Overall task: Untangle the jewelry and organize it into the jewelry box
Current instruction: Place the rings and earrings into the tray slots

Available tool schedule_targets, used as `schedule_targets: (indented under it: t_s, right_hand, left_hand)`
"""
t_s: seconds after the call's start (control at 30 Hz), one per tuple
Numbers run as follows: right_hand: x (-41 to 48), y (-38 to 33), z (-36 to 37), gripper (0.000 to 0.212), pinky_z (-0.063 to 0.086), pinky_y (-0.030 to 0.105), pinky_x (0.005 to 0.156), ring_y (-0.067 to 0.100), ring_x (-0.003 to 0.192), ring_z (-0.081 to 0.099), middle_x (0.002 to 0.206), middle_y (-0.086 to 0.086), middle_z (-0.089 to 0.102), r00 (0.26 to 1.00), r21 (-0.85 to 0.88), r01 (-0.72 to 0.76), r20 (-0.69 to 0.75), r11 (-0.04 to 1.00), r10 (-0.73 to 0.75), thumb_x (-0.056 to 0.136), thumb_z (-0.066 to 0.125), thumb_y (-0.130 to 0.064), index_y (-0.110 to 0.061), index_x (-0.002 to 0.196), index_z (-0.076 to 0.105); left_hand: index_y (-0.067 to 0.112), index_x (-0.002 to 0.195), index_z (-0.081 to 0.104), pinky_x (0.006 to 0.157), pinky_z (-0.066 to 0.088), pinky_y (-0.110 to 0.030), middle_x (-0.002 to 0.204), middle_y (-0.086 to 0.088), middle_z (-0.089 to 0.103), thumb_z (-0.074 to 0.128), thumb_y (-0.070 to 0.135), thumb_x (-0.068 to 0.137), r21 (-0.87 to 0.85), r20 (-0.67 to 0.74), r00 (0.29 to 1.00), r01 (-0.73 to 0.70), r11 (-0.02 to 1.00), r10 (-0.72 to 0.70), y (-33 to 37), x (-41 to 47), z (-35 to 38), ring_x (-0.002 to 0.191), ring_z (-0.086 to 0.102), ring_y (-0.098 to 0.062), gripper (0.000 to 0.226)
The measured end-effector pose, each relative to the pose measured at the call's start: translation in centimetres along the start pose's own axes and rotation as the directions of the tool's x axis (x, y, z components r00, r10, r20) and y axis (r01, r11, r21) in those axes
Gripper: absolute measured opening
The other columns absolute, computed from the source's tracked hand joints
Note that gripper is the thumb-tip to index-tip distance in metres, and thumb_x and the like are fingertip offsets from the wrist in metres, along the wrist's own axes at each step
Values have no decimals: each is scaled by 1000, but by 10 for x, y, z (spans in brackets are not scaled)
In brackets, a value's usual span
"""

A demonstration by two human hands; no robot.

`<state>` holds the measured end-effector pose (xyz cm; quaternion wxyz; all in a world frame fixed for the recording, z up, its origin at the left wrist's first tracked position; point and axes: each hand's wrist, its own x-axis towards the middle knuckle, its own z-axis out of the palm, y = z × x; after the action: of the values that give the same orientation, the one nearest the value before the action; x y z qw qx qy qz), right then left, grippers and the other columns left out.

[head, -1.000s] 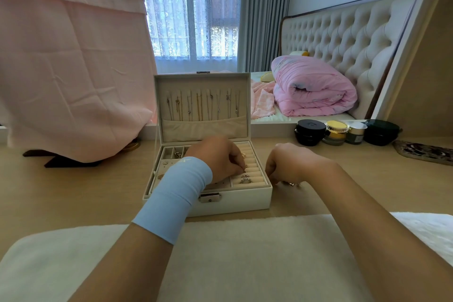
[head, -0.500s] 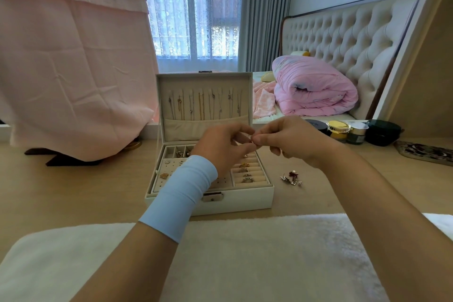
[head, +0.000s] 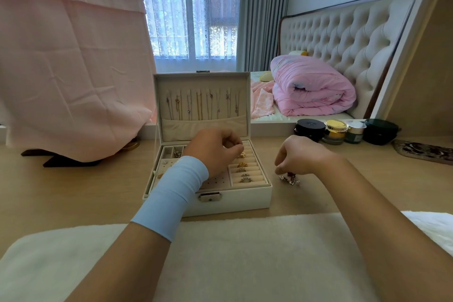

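A big pink cloth (head: 68,56) hangs at 10 o'clock in the view. A wooden table (head: 73,191) runs across the middle, and a soft white mat (head: 245,252) lies on its near edge at 6 o'clock. A folded pink quilt (head: 313,91) sits on the bed at 2 o'clock.

The white jewelry box (head: 230,198) stands open in the middle of the table. Its lid (head: 203,81) stands up at 12 o'clock, with thin necklaces (head: 199,105) hanging in a row inside.

The left hand (head: 215,149), with a light blue wristband (head: 174,196), is over the box. Its fingers curl down to the top ring rows, right by a gold ring (head: 241,154). I cannot tell if they hold it. More rings (head: 242,173) sit in the rows below.

The right hand (head: 299,157) is at 3 o'clock from the box. Its fingers curl down, with the tips just above the tangled jewelry (head: 289,179). I cannot tell if they pinch it. That little pile lies on the table just beside the box.

Small jars (head: 335,131) stand at 2 o'clock from the box.
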<state>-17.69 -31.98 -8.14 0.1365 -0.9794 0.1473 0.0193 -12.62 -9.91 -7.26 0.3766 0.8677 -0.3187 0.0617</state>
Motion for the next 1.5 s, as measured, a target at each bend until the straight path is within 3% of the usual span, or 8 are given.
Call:
schedule_targets:
  t_s: [0.23,0.43,0.8,1.0,1.13,1.27,1.37,1.5]
  right_hand:
    - [5,0,10,4,57,29,71,12,84,69,88,-10,73,1000,-114,-10,-24,993,7,82,77,-25,-27,84,80]
    - [1,-7,3,6,61,34,76,10,79,70,88,-10,72,999,-84,14,-48,996,-18,90,74,-24,-27,88,79]
    - [0,-4,8,4,59,34,81,9,87,66,93,-11,72,1000,-89,15,-1,996,-15,88,74,-28,-30,87,77]
    - [-23,-41,-20,9,60,35,76,3,74,65,75,-18,70,949,232,219,-277,948,-151,83,70,-27,-29,77,76]
    - [-38,-71,-13,4,57,27,79,-2,79,66,77,-21,72,918,322,389,-216,863,-333,80,78,-28,-32,77,77]
    - [-43,-81,1,8,42,7,65,-12,75,60,83,-21,68,900,229,436,-91,870,-427,83,80,-31,-37,87,75]
    - [-42,-85,6,13,40,5,63,-10,77,61,87,-20,69,893,189,450,-68,873,-445,82,82,-32,-36,93,75]
    - [-42,-88,4,17,45,15,69,-10,69,60,88,-15,71,889,357,459,-194,814,-416,83,79,-24,-37,91,72]
  left_hand:
    - [25,89,74,80,58,-28,77,10,70,75,24,83,-59,31,999,28,998,-27,0,0,3,73,66,-4,6]
    - [25,94,73,84,55,-26,82,11,71,72,19,86,-100,45,999,17,995,-12,0,-2,-3,78,64,-2,10]
    - [24,95,72,73,48,-17,82,8,69,69,21,88,-118,82,997,13,993,-3,2,-4,-9,72,60,-2,8]
    - [28,90,70,65,51,-20,79,8,71,71,23,87,-125,27,999,36,992,-33,-7,-2,-25,70,66,-6,6]
    - [25,93,70,65,57,-26,77,6,74,74,20,84,-155,41,997,63,986,-58,-8,-6,-35,68,68,-11,11]
    - [19,91,74,57,52,-21,79,3,75,75,16,83,-253,118,988,126,959,-99,-15,-18,-47,67,67,-12,9]
    - [20,94,74,59,54,-22,83,5,76,74,18,84,-306,162,977,186,934,-142,-18,-25,-54,68,68,-9,10]
    - [17,100,72,57,51,-24,88,1,77,69,20,88,-457,193,965,246,855,-175,-21,-31,-59,69,70,-15,13]
